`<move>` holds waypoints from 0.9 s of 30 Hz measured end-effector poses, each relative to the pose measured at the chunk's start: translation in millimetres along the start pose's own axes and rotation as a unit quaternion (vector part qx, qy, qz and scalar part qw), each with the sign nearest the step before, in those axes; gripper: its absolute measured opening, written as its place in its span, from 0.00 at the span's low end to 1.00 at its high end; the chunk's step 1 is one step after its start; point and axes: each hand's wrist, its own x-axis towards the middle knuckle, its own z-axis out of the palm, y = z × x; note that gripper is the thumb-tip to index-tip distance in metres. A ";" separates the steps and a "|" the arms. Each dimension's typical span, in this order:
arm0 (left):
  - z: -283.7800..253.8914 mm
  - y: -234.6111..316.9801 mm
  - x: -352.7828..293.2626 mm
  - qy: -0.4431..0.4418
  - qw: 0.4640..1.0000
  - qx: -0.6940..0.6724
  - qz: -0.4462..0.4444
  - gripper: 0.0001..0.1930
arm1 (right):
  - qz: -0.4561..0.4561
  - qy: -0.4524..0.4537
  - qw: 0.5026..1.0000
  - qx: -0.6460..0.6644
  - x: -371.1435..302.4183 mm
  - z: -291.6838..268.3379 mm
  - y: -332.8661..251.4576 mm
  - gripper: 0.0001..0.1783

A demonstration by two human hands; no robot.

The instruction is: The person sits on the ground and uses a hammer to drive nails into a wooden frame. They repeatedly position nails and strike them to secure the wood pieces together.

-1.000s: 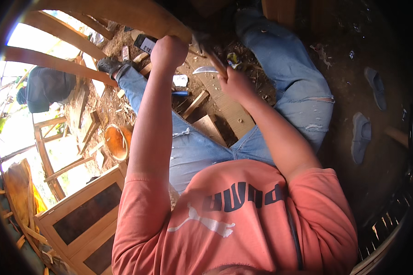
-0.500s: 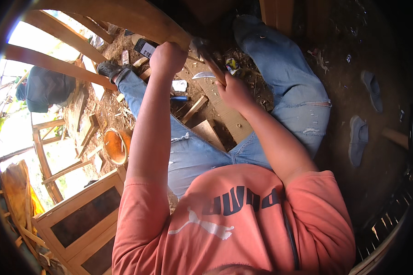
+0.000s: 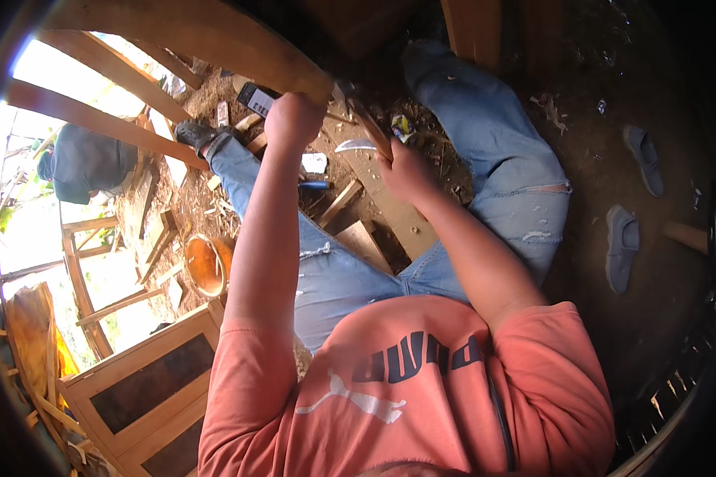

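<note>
My right hand (image 3: 410, 173) is closed round the wooden handle of a hammer (image 3: 371, 127). The hammer's dark head lies right beside the near end of a long wooden beam (image 3: 247, 49); whether they touch I cannot tell. My left hand (image 3: 293, 122) makes a fist against that same end of the beam, with most of its fingers hidden. Just beyond the left fist a phone (image 3: 256, 98) with a lit screen shows. On the ground below the hammer are a curved pale blade (image 3: 355, 145) and a blue-handled tool (image 3: 313, 185).
Offcuts and shavings cover the ground between my legs, with a wood block (image 3: 363, 245) near me. At left are an orange bucket (image 3: 208, 265), a panelled wooden frame (image 3: 127, 429) and a bent-over person (image 3: 95, 163). Grey shoes (image 3: 622, 248) lie at right.
The view has shifted slightly, so the beam and things at left sit a little lower. Both hands keep their holds; the hammer head stays beside the beam's end.
</note>
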 end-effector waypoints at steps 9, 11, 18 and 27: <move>3.7 -13.1 -12.1 0.014 0.996 -0.074 0.043 0.15 | 0.020 -0.015 1.000 -0.001 8.6 4.2 8.6 0.20; 7.1 -23.0 -14.7 0.001 0.997 -0.073 0.030 0.12 | 0.018 -0.018 0.999 0.025 6.7 -6.1 -5.7 0.20; -3.2 -11.2 -19.9 0.009 0.998 -0.058 0.031 0.10 | 0.013 -0.020 1.000 -0.001 1.2 12.5 10.1 0.21; 12.4 -17.7 4.8 0.032 0.994 0.029 0.102 0.16 | 0.027 -0.022 0.999 -0.040 2.9 13.9 13.4 0.22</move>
